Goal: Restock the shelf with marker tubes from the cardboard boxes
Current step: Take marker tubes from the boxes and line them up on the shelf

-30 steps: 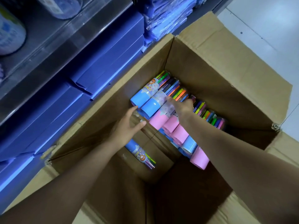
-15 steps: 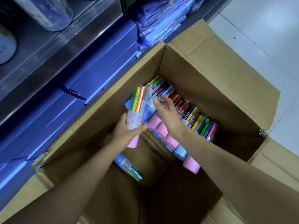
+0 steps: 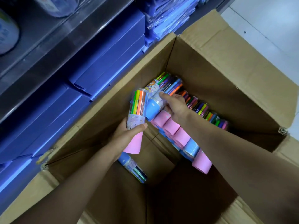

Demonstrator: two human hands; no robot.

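An open cardboard box (image 3: pixel 223 78) stands on the floor beside the shelf (image 3: pixel 53 38). Inside it lies a row of marker tubes (image 3: pixel 174 126) with pink and blue bases. My left hand (image 3: pixel 127 135) grips a pink-based marker tube (image 3: pixel 137 110), held upright above the box floor. My right hand (image 3: pixel 174 105) curls its fingers round a blue-based marker tube (image 3: pixel 153 107) at the far end of the row. Another blue tube (image 3: pixel 132 167) lies alone on the box floor under my left wrist.
Blue folders (image 3: pixel 100 62) are stacked on the lower shelf at the left. Bagged blue goods (image 3: pixel 169 15) lie behind the box. Two round containers (image 3: pixel 8 33) stand on the upper shelf. White floor tiles (image 3: pixel 267 29) show at the upper right.
My left hand, empty one second ago, now holds a pink-based tube lifted upright. My right hand has shifted from the pink tubes to the blue tube at the row's far end.
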